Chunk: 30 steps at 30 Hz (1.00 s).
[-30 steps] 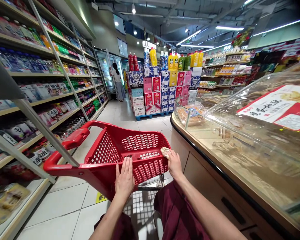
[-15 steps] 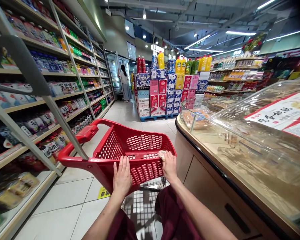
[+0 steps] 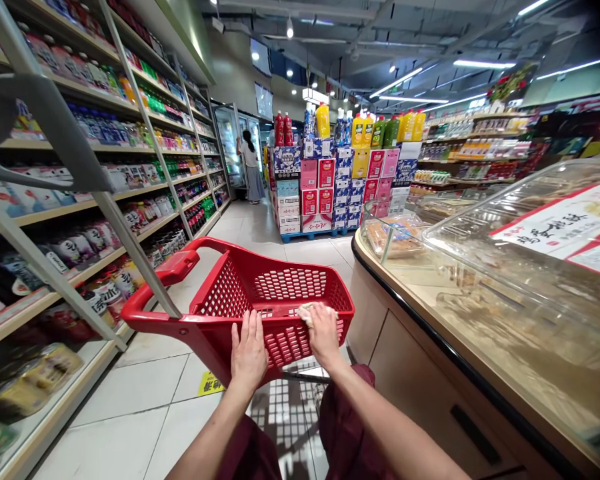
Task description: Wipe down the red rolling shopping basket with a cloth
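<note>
In front of me stands a red plastic shopping cart with a perforated basket and a long grey metal handle rising to the upper left. My left hand lies flat on the outside of its near wall, fingers stretched up to the rim. On the same rim, farther right, my right hand presses a pale crumpled cloth against the top edge. Part of the cloth is hidden beneath the fingers. Nothing shows inside the basket.
Drink shelves line the left side. At right is a wooden display counter with clear covers. Ahead, stacked drink cartons stand on a blue pallet, and a person is beside the fridges. A yellow floor sticker lies below the cart.
My right hand has slid left along the rim with the cloth. My left hand stays flat on the cart wall, and the cart appears slightly farther right.
</note>
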Tool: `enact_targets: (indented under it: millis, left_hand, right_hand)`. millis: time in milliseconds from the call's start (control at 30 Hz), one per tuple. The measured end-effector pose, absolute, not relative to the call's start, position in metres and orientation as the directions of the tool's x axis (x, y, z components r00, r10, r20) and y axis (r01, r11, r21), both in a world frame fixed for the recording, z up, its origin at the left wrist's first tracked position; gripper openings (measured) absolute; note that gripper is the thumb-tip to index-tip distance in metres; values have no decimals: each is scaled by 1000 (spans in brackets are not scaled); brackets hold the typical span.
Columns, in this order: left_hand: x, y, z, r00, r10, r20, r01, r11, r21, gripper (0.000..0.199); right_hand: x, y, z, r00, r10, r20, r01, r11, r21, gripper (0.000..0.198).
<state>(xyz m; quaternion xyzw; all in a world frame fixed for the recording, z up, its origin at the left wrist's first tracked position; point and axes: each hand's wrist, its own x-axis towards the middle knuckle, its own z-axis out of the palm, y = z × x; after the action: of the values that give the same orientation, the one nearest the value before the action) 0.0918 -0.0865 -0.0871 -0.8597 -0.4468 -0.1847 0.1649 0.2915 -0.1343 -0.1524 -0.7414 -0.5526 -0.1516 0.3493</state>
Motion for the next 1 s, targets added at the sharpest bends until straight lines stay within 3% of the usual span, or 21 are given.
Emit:
enact_targets:
  millis: [100, 267, 467, 533, 700, 867, 1000]
  left_hand:
    - [89, -85, -88, 559, 690, 460, 812, -567, -137, 63]
    - [91, -83, -93, 560, 674, 483, 813, -559, -163, 63]
    - [100, -85, -91, 545, 704, 455, 830, -529, -175, 62]
    - [102, -85, -90, 552, 707, 442, 826, -534, -178, 62]
    - [110, -87, -93, 556, 709, 434, 823, -542, -169, 64]
    - [116, -86, -94, 573, 691, 441, 811, -555, -185, 63]
    - [119, -83, -93, 594, 690, 413, 799, -568, -199, 63]
  right_hand:
    - [294, -134, -151, 253, 735, 630, 949, -61, -309, 48]
    - [317, -142, -160, 520, 605, 603, 849, -290, -441, 44]
    - [273, -115, -157, 196, 677, 709, 955, 33, -295, 49]
    - [291, -119, -160, 218, 669, 710, 952, 15, -307, 48]
    - [323, -126, -166, 458, 578, 675, 880, -185, -438, 45]
    - [281, -105, -158, 246, 659, 711, 947, -8, -320, 48]
    - [312, -112, -157, 312, 667, 677, 936, -91, -341, 46]
